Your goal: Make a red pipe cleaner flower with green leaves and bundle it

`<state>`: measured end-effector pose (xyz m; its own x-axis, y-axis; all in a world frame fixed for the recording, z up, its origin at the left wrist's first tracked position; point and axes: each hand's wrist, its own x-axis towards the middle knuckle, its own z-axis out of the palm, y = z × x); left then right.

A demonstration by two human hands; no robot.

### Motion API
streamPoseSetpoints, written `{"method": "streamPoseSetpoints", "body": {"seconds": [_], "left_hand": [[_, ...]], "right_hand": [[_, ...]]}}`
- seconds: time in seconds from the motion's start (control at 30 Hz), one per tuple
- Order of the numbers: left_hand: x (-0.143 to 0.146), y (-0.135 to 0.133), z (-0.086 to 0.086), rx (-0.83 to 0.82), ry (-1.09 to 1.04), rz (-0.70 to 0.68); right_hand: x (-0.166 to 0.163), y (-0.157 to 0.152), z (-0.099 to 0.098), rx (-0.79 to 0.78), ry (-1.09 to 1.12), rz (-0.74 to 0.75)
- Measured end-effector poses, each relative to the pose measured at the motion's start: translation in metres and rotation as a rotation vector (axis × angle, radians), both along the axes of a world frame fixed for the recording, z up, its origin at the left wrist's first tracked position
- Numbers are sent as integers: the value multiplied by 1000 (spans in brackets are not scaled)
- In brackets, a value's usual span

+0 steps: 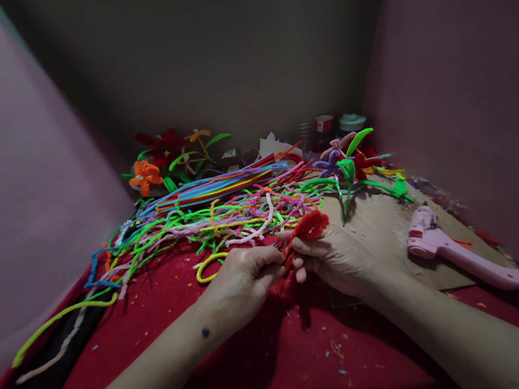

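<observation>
Between my two hands is a red pipe-cleaner petal, a fuzzy rounded loop, held just above the red cloth. My right hand pinches its base between thumb and fingers, with the other fingers curled below. My left hand is closed at the petal's lower left end, thumb and forefinger pressed together on the red stem. The exact spot where the left fingertips meet is small and partly hidden. Right behind the hands lies a tangled heap of coloured pipe cleaners.
A pink glue gun lies on a tan board at the right. Finished pipe-cleaner flowers stand back left, such as an orange flower, and a purple flower lies right. A jar stands behind. Scraps dot the red cloth.
</observation>
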<state>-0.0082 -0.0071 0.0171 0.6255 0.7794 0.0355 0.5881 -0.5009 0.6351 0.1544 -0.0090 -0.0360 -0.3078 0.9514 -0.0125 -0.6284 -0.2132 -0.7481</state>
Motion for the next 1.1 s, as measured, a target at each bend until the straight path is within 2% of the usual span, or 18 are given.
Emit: {"method": "streamPoseSetpoints", "body": {"seconds": [0.23,0.47,0.63,0.8,0.9,1.0,1.1], "left_hand": [[0,1,9,-273,-43,40],[-2,9,16,-203,-292,163],[11,11,11,-375,-460,126],[18,11,13,-443,-463,143],[16,14,16,-428,-466,221],[9,24,11,-319,-370,313],[4,33,-3,-179,-180,241]], "right_hand": [[1,-1,1,-2,11,23],[-1,-4,5,-22,-51,42],[-1,-3,3,-56,-78,85],[5,-2,3,-49,-104,160],[14,0,10,-48,-87,139],[25,1,20,3,-54,32],[32,2,28,50,-43,-83]]}}
